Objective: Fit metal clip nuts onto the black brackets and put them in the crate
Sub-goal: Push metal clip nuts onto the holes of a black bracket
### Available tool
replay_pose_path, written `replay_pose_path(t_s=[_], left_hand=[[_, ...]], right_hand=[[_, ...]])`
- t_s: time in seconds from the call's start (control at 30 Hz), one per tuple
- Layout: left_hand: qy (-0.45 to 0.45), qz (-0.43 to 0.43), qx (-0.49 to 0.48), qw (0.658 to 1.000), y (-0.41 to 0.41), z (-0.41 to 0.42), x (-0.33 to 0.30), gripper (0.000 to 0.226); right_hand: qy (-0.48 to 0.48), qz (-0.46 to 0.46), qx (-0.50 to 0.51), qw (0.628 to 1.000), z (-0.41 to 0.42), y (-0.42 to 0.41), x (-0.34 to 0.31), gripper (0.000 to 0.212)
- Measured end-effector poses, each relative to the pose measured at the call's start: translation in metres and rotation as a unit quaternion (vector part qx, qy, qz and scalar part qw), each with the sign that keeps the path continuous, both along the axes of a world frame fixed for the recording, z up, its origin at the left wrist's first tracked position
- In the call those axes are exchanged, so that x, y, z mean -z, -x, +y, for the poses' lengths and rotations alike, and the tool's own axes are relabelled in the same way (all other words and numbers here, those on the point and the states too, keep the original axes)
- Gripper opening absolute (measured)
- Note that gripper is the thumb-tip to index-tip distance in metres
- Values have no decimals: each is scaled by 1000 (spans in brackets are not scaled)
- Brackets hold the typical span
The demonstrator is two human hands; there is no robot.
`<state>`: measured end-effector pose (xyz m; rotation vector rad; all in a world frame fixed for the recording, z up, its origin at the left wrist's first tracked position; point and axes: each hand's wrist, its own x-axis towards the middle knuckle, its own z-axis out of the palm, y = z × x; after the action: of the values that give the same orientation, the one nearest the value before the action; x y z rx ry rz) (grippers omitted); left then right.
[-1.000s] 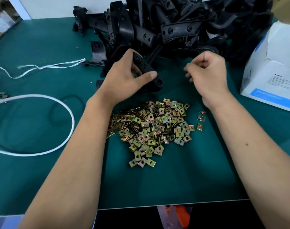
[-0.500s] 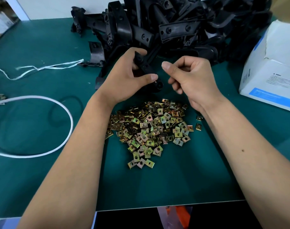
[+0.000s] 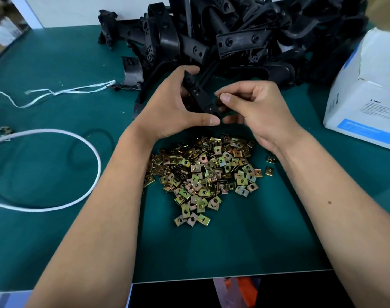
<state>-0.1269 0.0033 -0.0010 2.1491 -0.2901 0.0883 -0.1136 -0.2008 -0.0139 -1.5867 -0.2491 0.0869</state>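
Observation:
My left hand (image 3: 174, 107) grips a black bracket (image 3: 200, 97) above the table, fingers over its top end and thumb under its lower end. My right hand (image 3: 256, 110) pinches a small metal clip nut (image 3: 218, 99) between thumb and forefinger, right against the bracket's lower right edge. Just below both hands, a heap of brass-coloured clip nuts (image 3: 203, 174) lies on the green mat. A big pile of black brackets (image 3: 234, 38) fills the back of the table. No crate is in view.
A white and blue cardboard box (image 3: 367, 96) stands at the right. A white strap loop (image 3: 56, 170) and white string (image 3: 67, 92) lie on the left of the green mat (image 3: 234, 245). The table's front edge runs across the bottom.
My right hand has moved left, from apart from the bracket to touching it with the clip nut. My left hand has lifted and tilted the bracket slightly.

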Motion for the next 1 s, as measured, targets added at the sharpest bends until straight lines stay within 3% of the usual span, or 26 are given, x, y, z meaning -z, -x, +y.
replay_pose_path(t_s=[1.0], left_hand=[[-25,-9,-44,999,-5,-3,7,112]], right_hand=[[17,-41,38,998,1,-2,2,3]])
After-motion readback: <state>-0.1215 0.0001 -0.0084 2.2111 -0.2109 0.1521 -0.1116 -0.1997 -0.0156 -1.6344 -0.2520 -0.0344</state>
